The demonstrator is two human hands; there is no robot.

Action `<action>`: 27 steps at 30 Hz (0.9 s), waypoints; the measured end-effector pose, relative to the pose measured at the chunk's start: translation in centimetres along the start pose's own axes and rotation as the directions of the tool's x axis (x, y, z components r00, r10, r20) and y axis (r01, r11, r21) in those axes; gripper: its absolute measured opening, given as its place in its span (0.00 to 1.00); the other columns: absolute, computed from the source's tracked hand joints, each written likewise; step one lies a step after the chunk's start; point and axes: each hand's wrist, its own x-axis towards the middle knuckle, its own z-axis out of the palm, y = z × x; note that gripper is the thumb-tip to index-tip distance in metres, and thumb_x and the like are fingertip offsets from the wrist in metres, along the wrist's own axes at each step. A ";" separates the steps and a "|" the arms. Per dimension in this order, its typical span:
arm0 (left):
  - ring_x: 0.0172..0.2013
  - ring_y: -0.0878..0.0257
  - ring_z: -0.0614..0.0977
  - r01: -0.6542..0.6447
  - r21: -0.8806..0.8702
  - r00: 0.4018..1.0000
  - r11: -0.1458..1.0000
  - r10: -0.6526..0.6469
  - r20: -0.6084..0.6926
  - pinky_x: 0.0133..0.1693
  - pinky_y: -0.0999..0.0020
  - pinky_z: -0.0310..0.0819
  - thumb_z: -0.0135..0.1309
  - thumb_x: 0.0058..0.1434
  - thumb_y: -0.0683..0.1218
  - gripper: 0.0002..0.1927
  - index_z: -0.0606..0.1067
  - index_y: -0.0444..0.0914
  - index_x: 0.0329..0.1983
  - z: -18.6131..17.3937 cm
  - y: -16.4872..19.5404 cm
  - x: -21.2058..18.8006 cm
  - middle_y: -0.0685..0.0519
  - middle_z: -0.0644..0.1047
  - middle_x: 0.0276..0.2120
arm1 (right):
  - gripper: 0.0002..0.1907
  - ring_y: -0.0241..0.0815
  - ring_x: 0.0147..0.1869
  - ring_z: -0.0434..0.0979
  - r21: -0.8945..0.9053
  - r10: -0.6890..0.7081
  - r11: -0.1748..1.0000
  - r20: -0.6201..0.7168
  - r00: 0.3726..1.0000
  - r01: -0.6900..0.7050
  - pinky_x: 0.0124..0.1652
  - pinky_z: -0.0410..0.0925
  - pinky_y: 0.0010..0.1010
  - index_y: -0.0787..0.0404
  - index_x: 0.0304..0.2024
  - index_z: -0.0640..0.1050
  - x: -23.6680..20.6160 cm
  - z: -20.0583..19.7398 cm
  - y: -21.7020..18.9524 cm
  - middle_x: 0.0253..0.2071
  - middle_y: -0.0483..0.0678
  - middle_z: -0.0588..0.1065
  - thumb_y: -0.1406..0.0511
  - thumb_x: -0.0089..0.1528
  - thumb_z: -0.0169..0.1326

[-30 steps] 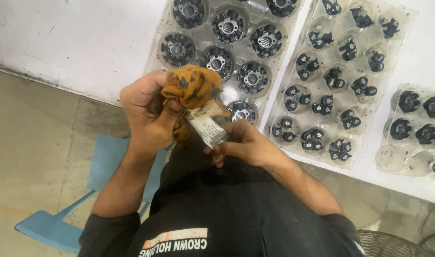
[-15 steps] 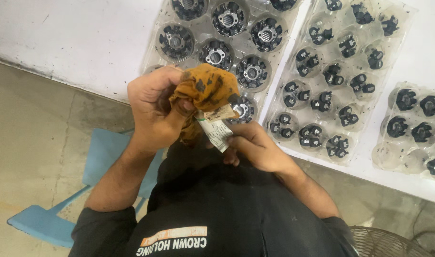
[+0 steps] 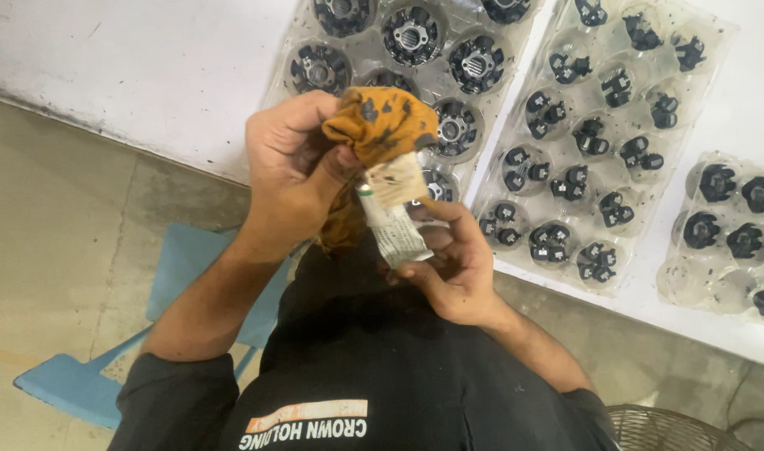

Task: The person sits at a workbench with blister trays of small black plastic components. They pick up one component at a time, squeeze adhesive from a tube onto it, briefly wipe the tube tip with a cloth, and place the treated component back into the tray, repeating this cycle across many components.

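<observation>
Head view: left hand (image 3: 294, 171) grips rag (image 3: 382, 125), right hand (image 3: 449, 263) tube (image 3: 390, 221); trays (image 3: 699, 50) hold black parts (image 3: 566, 179).

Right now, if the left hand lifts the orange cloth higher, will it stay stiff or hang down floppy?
Probably floppy: the orange cloth bunches in folds in the left hand and a tail droops below it. It looks light for its size. The dark stains suggest grease, so it may feel a bit slippery.
</observation>
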 end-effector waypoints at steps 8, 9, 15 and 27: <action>0.42 0.74 0.79 -0.023 0.100 0.997 0.995 0.016 0.073 0.48 0.78 0.79 0.58 0.75 0.36 0.06 0.74 0.28 0.50 1.2 -0.3 0.3 0.57 0.78 0.40 | 0.18 0.38 0.45 0.85 -0.277 -0.370 0.898 -0.049 0.928 0.343 0.42 0.82 0.30 0.59 0.40 0.64 -0.3 -0.6 1.9 0.35 0.47 0.75 0.83 0.60 0.54; 0.42 0.74 0.79 -0.031 0.102 0.996 0.994 0.023 0.081 0.48 0.78 0.78 0.58 0.75 0.36 0.06 0.74 0.29 0.50 1.2 -0.3 0.4 0.57 0.77 0.40 | 0.18 0.39 0.43 0.87 -0.460 -0.426 0.797 0.030 0.904 0.390 0.41 0.82 0.29 0.58 0.37 0.66 -0.1 -0.9 1.5 0.30 0.47 0.76 0.82 0.61 0.56; 0.43 0.74 0.78 0.052 0.009 0.991 0.999 -0.052 0.125 0.48 0.79 0.76 0.55 0.77 0.33 0.01 0.74 0.28 0.48 1.3 -0.5 1.0 0.57 0.76 0.40 | 0.17 0.52 0.39 0.81 -0.598 -0.467 0.321 0.575 0.672 0.735 0.42 0.75 0.50 0.55 0.43 0.80 0.3 -3.1 -2.9 0.33 0.52 0.78 0.67 0.51 0.63; 0.42 0.75 0.78 0.189 -0.009 0.971 0.982 -0.185 0.149 0.51 0.78 0.76 0.51 0.75 0.33 0.07 0.75 0.30 0.52 3.0 -0.7 0.7 0.56 0.79 0.42 | 0.18 0.41 0.33 0.78 -0.486 -0.548 0.204 0.662 0.511 0.850 0.31 0.71 0.32 0.50 0.48 0.81 1.3 -1.0 -6.6 0.33 0.42 0.74 0.59 0.58 0.73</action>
